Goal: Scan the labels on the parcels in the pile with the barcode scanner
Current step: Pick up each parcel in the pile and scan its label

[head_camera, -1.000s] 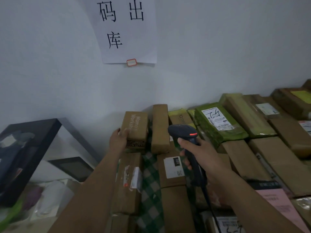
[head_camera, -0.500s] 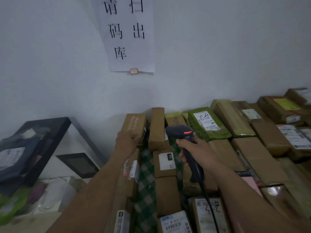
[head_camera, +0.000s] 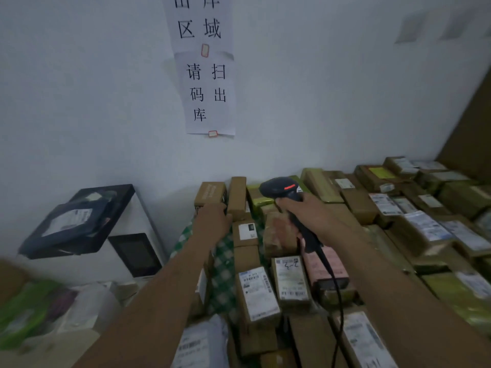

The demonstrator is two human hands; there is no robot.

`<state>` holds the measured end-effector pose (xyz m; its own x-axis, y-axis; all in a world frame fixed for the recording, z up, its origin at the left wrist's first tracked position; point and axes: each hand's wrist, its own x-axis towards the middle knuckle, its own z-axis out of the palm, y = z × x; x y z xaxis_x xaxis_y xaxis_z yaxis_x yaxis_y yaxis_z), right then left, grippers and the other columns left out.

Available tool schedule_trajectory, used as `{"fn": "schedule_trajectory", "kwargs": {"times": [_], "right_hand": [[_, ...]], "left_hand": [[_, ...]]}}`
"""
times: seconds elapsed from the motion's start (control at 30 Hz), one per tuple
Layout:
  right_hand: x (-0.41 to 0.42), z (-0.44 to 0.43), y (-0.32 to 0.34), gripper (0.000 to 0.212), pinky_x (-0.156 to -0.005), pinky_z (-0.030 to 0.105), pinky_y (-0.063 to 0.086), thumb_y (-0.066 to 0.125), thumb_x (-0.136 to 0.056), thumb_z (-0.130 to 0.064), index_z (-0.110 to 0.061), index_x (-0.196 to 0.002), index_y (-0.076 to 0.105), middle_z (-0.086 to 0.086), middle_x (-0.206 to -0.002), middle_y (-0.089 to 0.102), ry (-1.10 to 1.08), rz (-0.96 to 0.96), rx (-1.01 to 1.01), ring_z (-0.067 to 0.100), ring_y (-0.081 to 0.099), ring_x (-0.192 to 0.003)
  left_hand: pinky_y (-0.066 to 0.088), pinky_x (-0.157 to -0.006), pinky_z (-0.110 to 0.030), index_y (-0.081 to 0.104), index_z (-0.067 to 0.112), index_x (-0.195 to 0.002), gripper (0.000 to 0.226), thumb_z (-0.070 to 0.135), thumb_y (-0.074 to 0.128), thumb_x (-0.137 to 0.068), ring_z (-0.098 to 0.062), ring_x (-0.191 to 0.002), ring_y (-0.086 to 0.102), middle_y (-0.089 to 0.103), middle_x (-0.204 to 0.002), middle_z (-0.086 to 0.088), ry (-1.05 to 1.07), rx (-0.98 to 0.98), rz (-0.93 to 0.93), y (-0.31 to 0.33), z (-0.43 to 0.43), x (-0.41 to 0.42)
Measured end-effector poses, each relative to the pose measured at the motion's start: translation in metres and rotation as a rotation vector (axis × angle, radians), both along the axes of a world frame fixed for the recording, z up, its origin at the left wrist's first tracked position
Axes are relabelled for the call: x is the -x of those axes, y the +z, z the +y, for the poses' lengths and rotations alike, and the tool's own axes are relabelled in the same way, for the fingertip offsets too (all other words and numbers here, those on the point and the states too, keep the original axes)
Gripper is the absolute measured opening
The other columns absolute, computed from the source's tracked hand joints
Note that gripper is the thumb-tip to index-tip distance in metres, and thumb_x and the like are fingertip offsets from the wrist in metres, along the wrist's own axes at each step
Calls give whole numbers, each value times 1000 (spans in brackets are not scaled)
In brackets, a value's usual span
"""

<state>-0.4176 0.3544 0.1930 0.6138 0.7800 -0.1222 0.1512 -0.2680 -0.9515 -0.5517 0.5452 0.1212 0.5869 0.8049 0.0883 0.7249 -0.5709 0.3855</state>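
Observation:
A pile of brown, green and pink parcels (head_camera: 358,208) covers the table from the wall to the front, many with white labels. My right hand (head_camera: 305,211) grips a black barcode scanner (head_camera: 281,188) with a red strip on its head; its cable (head_camera: 337,293) trails down over the parcels. The scanner head hovers above the parcels at the back. My left hand (head_camera: 212,219) rests on a small brown box with printed text (head_camera: 210,193) standing against the wall, fingers closed over its front edge.
A green checked cloth (head_camera: 223,266) shows between parcels. To the left stands a white machine (head_camera: 138,251) with a dark screen and a black tray holding a dark bag (head_camera: 71,221). Paper signs (head_camera: 207,96) hang on the wall. Plastic bags (head_camera: 39,309) lie at lower left.
The view has tilted up, showing more wall and signs. My left hand slid from the box's side to its front edge. The scanner stays over the back parcels.

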Motion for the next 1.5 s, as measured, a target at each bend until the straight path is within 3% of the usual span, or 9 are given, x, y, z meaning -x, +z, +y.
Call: {"fn": "schedule_trajectory", "kwargs": {"times": [0.2,0.3,0.47,0.57,0.8,0.97,1.1,1.3,1.5], "right_hand": [[31,-92,8,24,-48,30,46,64,-89,-30,-14,-103,54,11,-74,65,-36,-157,91,20,56,-52],[36,-141,6,27,-51,32,47,66,-88,-28,-15,-108,53,11,-78,66,-61,-182,130,18,56,-53],[19,-230,-8,24,-44,27,45,65,-90,-23,-15,-111,56,7,-68,63,-158,-254,200,17,56,-48],[-7,-282,-17,26,-47,28,48,65,-90,-27,-13,-111,59,10,-76,67,-235,-318,245,20,62,-55],[-96,-401,-34,29,-67,39,54,63,-92,-32,-5,-101,63,15,-87,70,-343,-462,399,28,67,-74],[-164,-474,-46,28,-60,33,44,65,-92,-32,-12,-105,52,7,-88,60,-394,-480,443,22,57,-72],[-222,-518,-60,24,-62,32,40,64,-93,-28,-12,-102,49,6,-88,58,-386,-448,487,22,54,-75],[-319,-551,-82,17,-49,25,32,63,-91,-22,-12,-93,49,0,-74,52,-431,-447,520,12,46,-62],[-429,-562,-110,26,-62,30,39,65,-91,-25,-6,-109,59,9,-90,61,-454,-391,598,22,54,-77]], "left_hand": [[58,-71,-42,64,12,-84,20,27,55,-93,-22,-78,63,67,-91,-9,-139,-29,-39,13,-62,26],[56,-62,-34,68,15,-93,12,19,58,-90,-19,-71,63,69,-91,-7,-174,-38,-77,18,-104,29],[57,-69,-41,65,10,-97,17,22,54,-93,-28,-84,65,66,-95,-13,-229,-107,-1,14,-189,12],[47,-70,-31,61,10,-115,26,21,56,-92,-28,-99,60,58,-119,-12,-221,-173,26,6,-236,-14],[52,-85,-38,62,16,-122,32,26,51,-94,-28,-109,57,57,-122,-10,-244,-137,61,-13,-342,-113],[49,-81,-33,62,15,-103,17,20,50,-92,-24,-101,58,60,-112,-3,-331,-93,120,-23,-426,-192],[53,-85,-42,63,16,-109,22,20,48,-93,-25,-105,56,57,-118,-7,-433,-65,170,-37,-477,-254],[46,-91,-31,55,17,-131,33,22,49,-99,-24,-118,53,51,-137,-4,-501,-12,99,-54,-517,-355],[48,-91,-38,60,17,-119,26,29,49,-98,-25,-111,54,54,-127,-6,-612,-62,155,-75,-530,-480]]}}
